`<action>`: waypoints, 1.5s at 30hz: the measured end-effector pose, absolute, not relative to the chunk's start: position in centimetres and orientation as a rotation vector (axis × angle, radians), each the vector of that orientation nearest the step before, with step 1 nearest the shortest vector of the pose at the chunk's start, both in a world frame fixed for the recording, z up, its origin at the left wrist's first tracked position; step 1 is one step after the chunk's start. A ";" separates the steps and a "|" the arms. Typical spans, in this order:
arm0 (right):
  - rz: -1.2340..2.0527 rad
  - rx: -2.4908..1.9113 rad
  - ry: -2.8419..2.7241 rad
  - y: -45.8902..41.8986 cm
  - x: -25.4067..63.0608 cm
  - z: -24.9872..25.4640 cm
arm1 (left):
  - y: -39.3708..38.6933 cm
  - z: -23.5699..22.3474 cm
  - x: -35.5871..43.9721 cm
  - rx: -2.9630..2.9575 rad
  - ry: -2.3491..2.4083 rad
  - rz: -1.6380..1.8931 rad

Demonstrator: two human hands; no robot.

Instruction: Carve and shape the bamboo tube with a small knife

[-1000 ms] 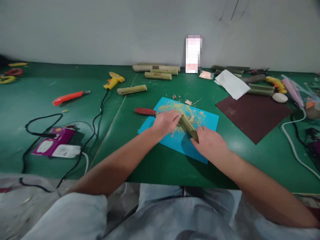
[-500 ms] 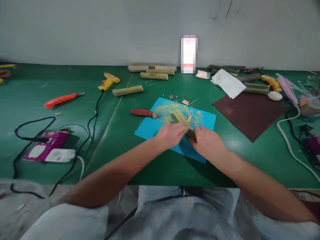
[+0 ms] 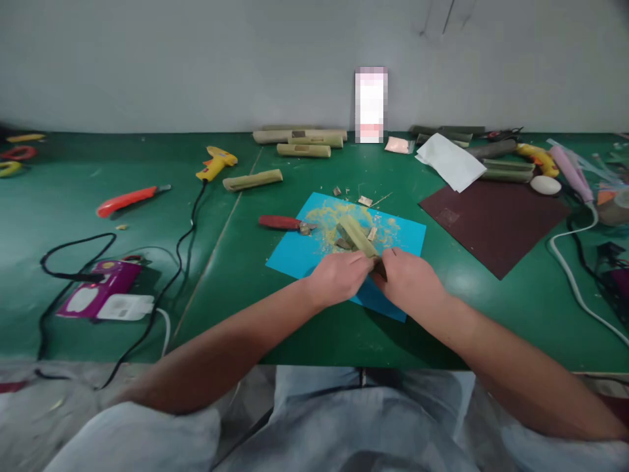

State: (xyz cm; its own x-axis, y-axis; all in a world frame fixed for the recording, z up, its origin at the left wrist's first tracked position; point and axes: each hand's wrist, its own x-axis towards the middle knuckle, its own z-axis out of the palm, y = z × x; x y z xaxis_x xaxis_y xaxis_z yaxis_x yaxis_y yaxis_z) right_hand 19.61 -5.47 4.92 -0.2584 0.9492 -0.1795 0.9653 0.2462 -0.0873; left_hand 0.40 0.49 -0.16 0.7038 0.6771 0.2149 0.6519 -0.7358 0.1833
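Note:
A short green bamboo piece (image 3: pixel 356 236) lies slanted on a blue mat (image 3: pixel 295 252) dusted with yellow sawdust. My left hand (image 3: pixel 338 276) is closed round its near end. My right hand (image 3: pixel 409 280) grips the same end from the right, fingers curled. Both hands meet over the mat's near edge. Left of the sawdust lies a red-handled knife (image 3: pixel 281 223), untouched.
On the green table are several bamboo tubes (image 3: pixel 301 139) by the wall, a yellow glue gun (image 3: pixel 216 162) with black cord, an orange cutter (image 3: pixel 128 199), a purple box (image 3: pixel 101 287), a dark brown sheet (image 3: pixel 494 219), white paper (image 3: pixel 451 162) and tools at right.
My left hand slid from the far part of the bamboo piece down toward me to its near end, meeting my right hand. The bamboo's far end now shows.

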 end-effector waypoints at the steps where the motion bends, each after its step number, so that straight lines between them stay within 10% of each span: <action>1: -0.275 1.859 2.407 -5.5 19.6 5.0 | 0.6 -0.2 0.3 2.816 1.079 0.418; 45: -0.300 1.869 2.411 -5.4 19.6 5.2 | 0.6 -0.1 0.2 2.702 1.316 0.607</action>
